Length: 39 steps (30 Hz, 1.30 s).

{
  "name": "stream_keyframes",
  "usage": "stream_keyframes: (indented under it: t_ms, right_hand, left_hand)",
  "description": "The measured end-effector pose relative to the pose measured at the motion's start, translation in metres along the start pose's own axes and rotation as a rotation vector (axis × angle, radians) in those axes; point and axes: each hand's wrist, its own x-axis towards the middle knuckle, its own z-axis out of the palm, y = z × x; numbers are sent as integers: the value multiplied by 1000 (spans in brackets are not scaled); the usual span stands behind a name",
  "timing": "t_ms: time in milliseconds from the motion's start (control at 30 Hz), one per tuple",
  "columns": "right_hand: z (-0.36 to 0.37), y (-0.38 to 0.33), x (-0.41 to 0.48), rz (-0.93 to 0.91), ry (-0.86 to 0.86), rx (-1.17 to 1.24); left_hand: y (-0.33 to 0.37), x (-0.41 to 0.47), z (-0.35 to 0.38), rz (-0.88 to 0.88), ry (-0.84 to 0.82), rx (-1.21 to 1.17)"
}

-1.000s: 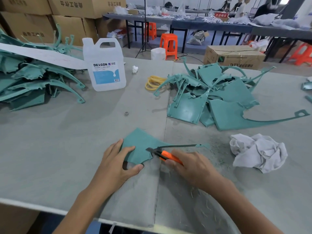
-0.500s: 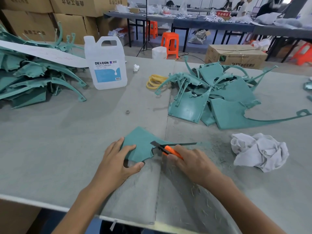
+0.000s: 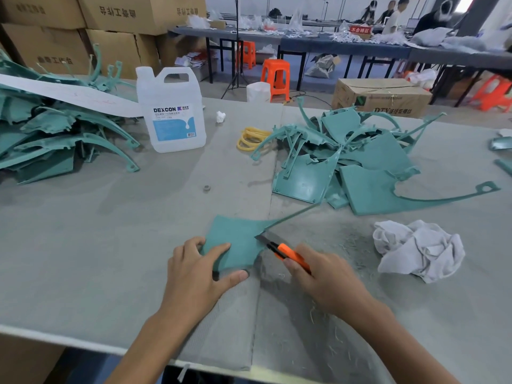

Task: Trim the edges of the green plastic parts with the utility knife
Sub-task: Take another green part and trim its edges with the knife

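A green plastic part [image 3: 238,239] lies flat on the grey table in front of me, its thin arm running up to the right. My left hand [image 3: 198,275] presses on its near left corner, fingers spread on top and thumb at its lower edge. My right hand [image 3: 327,281] grips an orange utility knife [image 3: 288,253], whose blade tip touches the part's right edge where the arm begins. One pile of green parts [image 3: 357,159] sits at the right rear. Another pile of green parts [image 3: 52,134] is at the far left.
A white DEXCON jug [image 3: 171,112] stands behind the work spot, yellow rings [image 3: 250,138] beside it. A crumpled white rag [image 3: 418,250] lies at the right. Plastic shavings [image 3: 349,245] litter the grey table [image 3: 97,245]. Cardboard boxes [image 3: 91,31] and orange stools stand beyond the table.
The part has been turned so its thin arm points up to the right instead of straight right. The knife blade has shifted up along the edge to the arm's base.
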Motion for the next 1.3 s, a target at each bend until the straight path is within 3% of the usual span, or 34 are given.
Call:
stream_keyframes:
  t_ms: [133, 367, 600, 833, 1300]
  right_hand:
    - [-7, 1, -5, 10, -52, -68]
    - [-15, -1, -7, 37, -99, -60]
    - [-17, 3, -9, 44, -143, -42]
    - [-7, 2, -11, 58, -35, -158]
    - [-8, 6, -10, 64, -81, -108]
  left_hand:
    - [4, 8, 1, 73, 18, -11]
    - [-5, 40, 0, 140, -249, -187]
    - [-5, 37, 2, 128, -259, -109]
    - [-4, 38, 3, 115, -267, -84]
    - [2, 34, 4, 87, -224, -92]
